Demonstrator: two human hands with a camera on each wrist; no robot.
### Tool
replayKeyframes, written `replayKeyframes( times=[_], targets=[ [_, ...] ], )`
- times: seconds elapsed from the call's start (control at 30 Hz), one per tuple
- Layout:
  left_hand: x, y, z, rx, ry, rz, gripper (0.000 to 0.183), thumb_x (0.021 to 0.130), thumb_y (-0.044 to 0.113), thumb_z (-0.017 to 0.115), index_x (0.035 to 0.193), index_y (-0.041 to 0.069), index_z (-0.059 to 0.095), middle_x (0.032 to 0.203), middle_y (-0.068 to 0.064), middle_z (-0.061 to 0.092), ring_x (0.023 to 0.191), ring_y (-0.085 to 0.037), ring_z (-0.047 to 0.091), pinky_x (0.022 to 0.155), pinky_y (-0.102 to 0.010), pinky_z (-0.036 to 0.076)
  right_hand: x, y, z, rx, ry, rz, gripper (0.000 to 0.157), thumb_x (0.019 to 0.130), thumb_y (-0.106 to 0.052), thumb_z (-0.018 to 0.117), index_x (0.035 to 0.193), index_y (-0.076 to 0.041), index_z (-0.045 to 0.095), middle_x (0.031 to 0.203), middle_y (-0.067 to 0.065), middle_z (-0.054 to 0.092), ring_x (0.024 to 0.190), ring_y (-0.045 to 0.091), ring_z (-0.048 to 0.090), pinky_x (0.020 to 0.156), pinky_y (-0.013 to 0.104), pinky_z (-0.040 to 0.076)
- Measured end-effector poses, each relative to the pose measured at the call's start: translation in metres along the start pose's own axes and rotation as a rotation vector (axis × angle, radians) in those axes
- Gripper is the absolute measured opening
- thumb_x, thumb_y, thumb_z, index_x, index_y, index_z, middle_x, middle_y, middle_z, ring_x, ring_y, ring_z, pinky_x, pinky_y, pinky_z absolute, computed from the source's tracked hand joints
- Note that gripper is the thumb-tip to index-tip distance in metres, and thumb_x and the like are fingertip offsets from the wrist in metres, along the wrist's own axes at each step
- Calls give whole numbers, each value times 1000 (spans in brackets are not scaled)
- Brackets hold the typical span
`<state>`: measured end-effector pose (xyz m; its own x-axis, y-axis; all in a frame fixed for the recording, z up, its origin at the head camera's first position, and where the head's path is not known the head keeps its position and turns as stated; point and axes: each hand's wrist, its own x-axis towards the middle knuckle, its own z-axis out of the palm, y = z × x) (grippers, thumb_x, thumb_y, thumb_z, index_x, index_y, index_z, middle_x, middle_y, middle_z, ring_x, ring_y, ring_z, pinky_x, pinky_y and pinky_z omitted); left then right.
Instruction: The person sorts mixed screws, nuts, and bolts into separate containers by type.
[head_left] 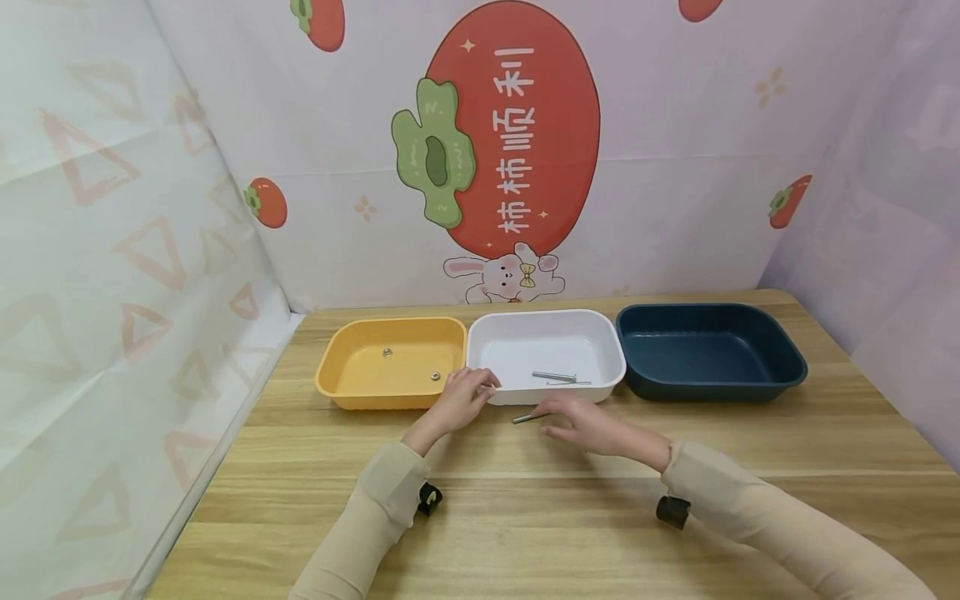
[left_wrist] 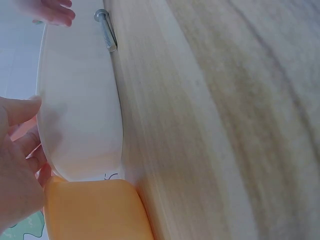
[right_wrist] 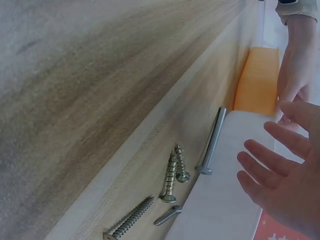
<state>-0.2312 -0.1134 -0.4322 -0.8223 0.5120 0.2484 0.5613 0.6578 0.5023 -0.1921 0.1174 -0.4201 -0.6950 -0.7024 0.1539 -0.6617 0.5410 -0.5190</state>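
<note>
A: Layout?
B: Wooden table, with the white bin set mid-row. Left hand is placed at its near-left rim; whether the rim is gripped or only touched can't be told. Right hand is poised by the loose hardware, fingers spread, nothing held.
A: Hardware?
B: Long bolt is laid on the table, just beside the white bin's front. Nearby: a dark screw, two paler screws.
A: Good handling?
B: Bin is probably best steadied from the rim. Bolt is best pinched mid-shank; screws singly, by the head, points avoided.
</note>
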Motion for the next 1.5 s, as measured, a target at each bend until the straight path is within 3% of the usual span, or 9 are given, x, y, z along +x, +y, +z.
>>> replayKeyframes(
  times=[0.83,1.13,1.5],
  targets=[
    [0,2,0,-1,-4,-5,9,85,6,55,93,5,59,92,-5,62,85,-20,49,89,-43,28,6,16,9,0,-56,19,28,85,-13,57,109,2,59,104,14,60,97,25,55,83,38,43],
    [-1,3,-1,5,-4,-10,9,85,6,55,93,7,59,92,-5,62,85,-20,49,90,-42,28,7,19,11,-36,-70,-22,24,82,-6,60,104,3,61,100,12,60,94,24,56,81,36,44],
    [-1,3,-2,-4,1,0,9,86,6,55,93,5,59,90,-6,62,85,-21,49,90,-44,27,14,21,15,-48,-96,-16,22,73,1,66,95,1,65,84,5,57,74,15,52,65,23,44]
  ],
)
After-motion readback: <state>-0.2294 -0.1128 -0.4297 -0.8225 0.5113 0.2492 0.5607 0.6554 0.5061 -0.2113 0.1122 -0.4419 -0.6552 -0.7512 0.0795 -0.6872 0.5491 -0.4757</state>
